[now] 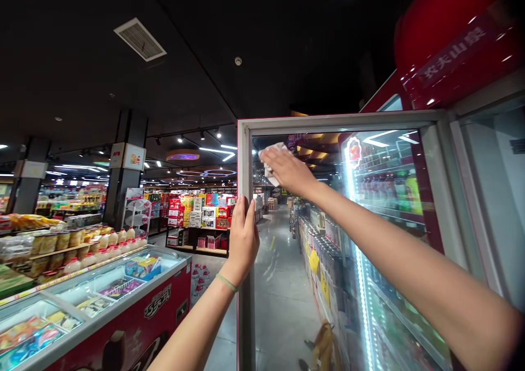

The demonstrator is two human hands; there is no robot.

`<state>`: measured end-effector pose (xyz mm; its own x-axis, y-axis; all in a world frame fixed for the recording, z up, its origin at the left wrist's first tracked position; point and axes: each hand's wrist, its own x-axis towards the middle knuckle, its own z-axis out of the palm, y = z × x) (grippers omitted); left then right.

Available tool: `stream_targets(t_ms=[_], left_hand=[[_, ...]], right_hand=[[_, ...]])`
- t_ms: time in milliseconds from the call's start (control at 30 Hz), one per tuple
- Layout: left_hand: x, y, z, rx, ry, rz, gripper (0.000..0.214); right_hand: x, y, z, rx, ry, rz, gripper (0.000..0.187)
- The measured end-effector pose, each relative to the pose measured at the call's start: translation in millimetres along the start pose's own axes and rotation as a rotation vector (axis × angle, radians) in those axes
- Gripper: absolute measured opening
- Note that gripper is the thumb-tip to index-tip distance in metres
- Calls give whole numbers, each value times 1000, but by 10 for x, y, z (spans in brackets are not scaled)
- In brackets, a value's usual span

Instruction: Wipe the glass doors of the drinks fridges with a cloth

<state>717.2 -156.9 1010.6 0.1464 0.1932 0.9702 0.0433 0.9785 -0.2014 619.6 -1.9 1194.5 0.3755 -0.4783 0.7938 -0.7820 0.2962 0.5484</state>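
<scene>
A glass refrigerator door [241, 316] with a pale frame stands swung open in front of me. My right hand [289, 169] presses a crumpled white cloth [274, 181] against the upper left part of the glass; the palm hides much of the cloth. Lower down, my left hand [243, 237] rests on the door's left frame edge with its fingers stretched upward, and a thin band circles the wrist. Through the glass, shelves of bottles and a bright light strip show, partly as reflections.
A red chest freezer [135, 316] with packaged goods under glass stands at the left. Behind it are jars and white bottles [118, 237]. Boxed goods [203, 212] fill a display further back. A red refrigerator header [455, 37] juts out at the upper right.
</scene>
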Motion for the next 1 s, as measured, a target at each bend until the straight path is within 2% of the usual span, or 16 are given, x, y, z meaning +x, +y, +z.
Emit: stream_targets(t_ms=[100,233,300,433,467,600,767,900,933,1000], left_hand=[[-22,-17,7,1,-6,15,71],[-13,-43,10,-29,5,26,68],[-10,-49,15,-39,15,32,67],[-27,-48,26,-44,24,13,67],[-32,-47,27,-42,25,0,68],[-44,-59,44,-47,44,-33,67],[-51,-102,96,-53,58,-21,65],[-54,-114,88,-81,48,-61,62],[-45,-106,74,-96,42,-79,61],[-8,-82,34,-124,30,-125,61]], right_hand=[[74,23,39,-9,59,90,64],[-137,-23,82,24,-41,-75,63],[-276,-3,59,25,-62,-104,64],[-331,-21,58,-26,49,80,67],[-331,-49,75,-24,40,72,66],[-438,-100,97,35,-143,-145,63],[-549,-112,110,3,-35,67,67],[-633,-213,198,78,-152,-109,65],[-656,-220,207,84,-161,-124,66],[-687,-226,219,67,-111,-61,70]])
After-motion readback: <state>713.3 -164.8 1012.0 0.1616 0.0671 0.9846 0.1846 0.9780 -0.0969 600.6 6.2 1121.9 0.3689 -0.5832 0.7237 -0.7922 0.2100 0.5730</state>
